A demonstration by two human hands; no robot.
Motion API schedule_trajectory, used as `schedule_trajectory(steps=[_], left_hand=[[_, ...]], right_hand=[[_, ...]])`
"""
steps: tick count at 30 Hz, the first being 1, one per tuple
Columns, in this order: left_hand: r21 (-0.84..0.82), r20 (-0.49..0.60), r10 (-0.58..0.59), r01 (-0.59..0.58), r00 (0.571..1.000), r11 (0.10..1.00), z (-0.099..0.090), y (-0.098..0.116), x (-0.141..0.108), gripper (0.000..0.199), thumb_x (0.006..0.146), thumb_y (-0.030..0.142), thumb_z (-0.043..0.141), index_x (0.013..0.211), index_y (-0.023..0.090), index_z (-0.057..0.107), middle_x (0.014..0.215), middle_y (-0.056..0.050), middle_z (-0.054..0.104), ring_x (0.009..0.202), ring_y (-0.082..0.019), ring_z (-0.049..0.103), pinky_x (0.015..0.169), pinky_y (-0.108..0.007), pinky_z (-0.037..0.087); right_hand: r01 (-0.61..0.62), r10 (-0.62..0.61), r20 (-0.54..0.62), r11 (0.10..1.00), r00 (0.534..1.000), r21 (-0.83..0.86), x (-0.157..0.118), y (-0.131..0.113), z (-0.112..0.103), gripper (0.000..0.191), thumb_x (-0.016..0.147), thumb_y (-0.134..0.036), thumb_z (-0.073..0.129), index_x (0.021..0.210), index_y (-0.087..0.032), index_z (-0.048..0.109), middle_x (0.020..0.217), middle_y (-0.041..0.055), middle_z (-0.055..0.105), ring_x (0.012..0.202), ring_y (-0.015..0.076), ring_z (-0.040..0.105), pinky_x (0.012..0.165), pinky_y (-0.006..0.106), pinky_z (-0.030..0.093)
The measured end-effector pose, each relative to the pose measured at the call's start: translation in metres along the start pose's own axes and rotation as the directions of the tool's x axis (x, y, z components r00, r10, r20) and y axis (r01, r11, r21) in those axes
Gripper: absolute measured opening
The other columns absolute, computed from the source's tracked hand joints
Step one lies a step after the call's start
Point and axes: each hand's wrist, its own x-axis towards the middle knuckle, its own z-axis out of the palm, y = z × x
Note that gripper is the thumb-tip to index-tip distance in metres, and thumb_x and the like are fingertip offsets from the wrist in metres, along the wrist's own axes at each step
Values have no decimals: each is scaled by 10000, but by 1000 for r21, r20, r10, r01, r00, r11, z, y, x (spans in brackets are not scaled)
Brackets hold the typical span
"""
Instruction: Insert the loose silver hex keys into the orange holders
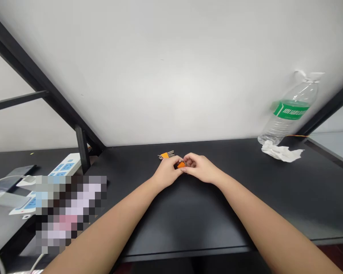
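My left hand point(168, 172) and my right hand point(199, 167) meet over the middle of the black desk. Between their curled fingers shows a small orange piece point(181, 164); both hands grip it, and the fingers hide most of its shape. Just behind my left hand lies a set of hex keys in an orange holder point(165, 155), its dark metal rods sticking out on both sides.
A large clear water bottle point(293, 110) with a green label leans at the back right, a crumpled white tissue point(282, 151) before it. On the left are a black metal post point(82, 148), a white power strip point(67, 167), cables and a blurred-out object point(74, 213).
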Motion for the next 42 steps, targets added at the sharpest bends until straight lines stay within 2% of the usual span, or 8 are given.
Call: schedule_trajectory(steps=[6,9,14,17,20,28,33,42], left_hand=[[164,26,113,-116,993,980,-4,-4,2,196,779,340,761,936,231,719,889,-19,711,858,-218,642,801,-370,521],[241,-107,156,-127,982,962,-14,-7,5,127,852,314,684,946,234,715,924,-38,714,910,-232,630,836,-377,512],[453,-281,-47,176,958,874,-31,-28,11,298,820,390,707,1056,209,719,1119,-133,683,1055,-359,582,895,-491,493],[498,-225,-201,290,953,817,-32,-38,13,416,781,517,734,1077,225,733,1142,-153,665,1099,-411,565,902,-548,484],[486,-125,-211,246,969,839,-28,-41,12,353,819,465,716,1107,262,738,1169,-132,670,1140,-391,563,947,-566,473],[285,123,178,-206,976,936,-20,-36,7,467,895,109,543,1289,321,674,1531,-59,482,1410,-284,431,1170,-520,369],[305,-88,-24,50,996,951,-18,-32,10,305,918,173,523,1165,178,700,1142,-120,682,1057,-258,649,971,-428,531],[370,-37,-124,129,992,920,-16,-33,11,248,928,318,573,1076,292,771,1005,-67,690,982,-262,639,889,-403,503]], right_hand=[[-47,47,4,997,999,-55,5,11,-2,239,871,-248,588,1092,-221,676,862,13,711,735,150,639,656,271,474],[-130,121,-84,985,989,-115,9,17,-10,259,843,-211,586,1080,-206,691,829,15,715,701,150,637,631,262,462],[-247,138,-300,897,944,-366,13,35,-38,172,852,-221,585,965,-208,715,856,50,715,738,181,637,661,289,446],[-322,106,-405,796,908,-513,11,43,-54,185,874,-270,593,985,-187,715,1008,126,702,891,259,644,723,351,457],[-303,-17,-486,764,874,-570,9,39,-56,235,894,-296,602,1065,-170,703,1141,169,660,1044,308,615,827,409,467],[199,-250,-76,892,965,-406,9,17,3,294,905,-164,563,1184,-200,649,1215,85,627,1059,195,627,964,353,490],[252,-277,12,858,961,-448,14,23,17,392,893,-54,486,1239,-178,621,1246,124,609,1160,230,575,1011,394,463],[112,-137,-54,939,989,-327,18,18,22,135,866,-211,665,993,-194,623,997,49,647,922,197,607,847,349,485]])
